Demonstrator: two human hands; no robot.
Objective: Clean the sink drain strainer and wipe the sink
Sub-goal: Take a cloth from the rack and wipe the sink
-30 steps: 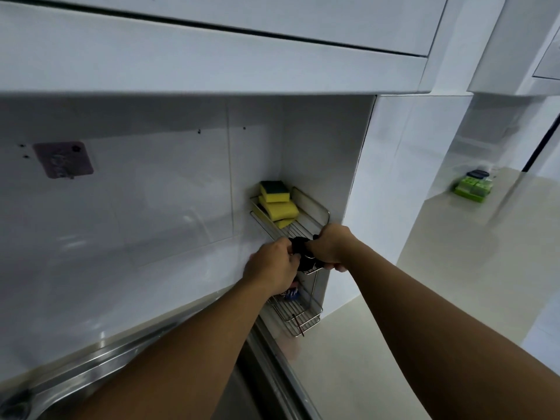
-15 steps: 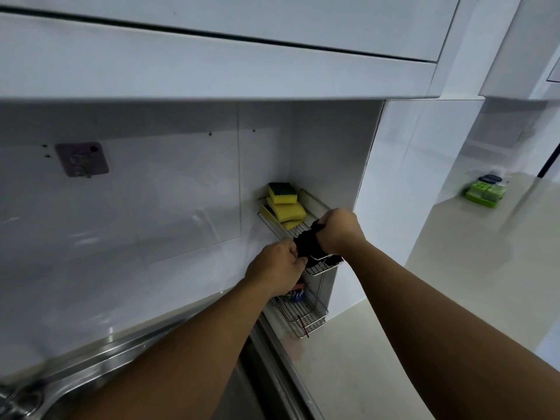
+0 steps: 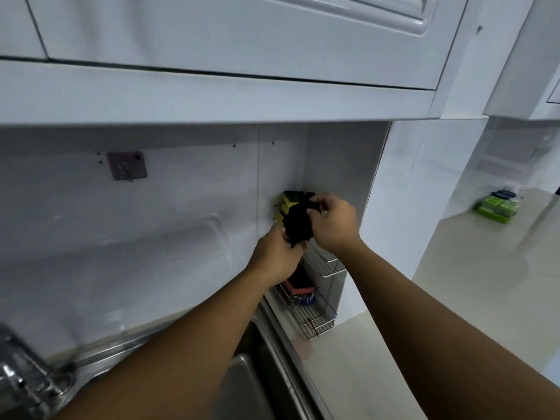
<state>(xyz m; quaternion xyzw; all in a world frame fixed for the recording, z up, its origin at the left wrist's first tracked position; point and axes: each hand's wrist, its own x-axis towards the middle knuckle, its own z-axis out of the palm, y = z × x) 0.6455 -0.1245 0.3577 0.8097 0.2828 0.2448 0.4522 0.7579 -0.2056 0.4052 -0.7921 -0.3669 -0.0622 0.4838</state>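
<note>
Currently both hands are up at the corner wire rack (image 3: 321, 317). Left hand (image 3: 277, 256) pinches the lower end of a crumpled black cloth (image 3: 298, 223); right hand (image 3: 335, 222) grips its upper end, fingers curled. Cloth hides most of the yellow-green sponges (image 3: 288, 202) on the upper tier. Lower tier: orange sponge (image 3: 298, 287), partly behind the left wrist. Sink (image 3: 266, 353) lies below the forearms, faucet (image 3: 21, 369) far left. Adhesive hook (image 3: 127, 165) on the wall tiles; green box (image 3: 497, 208) well apart on the right counter (image 3: 454, 298).
</note>
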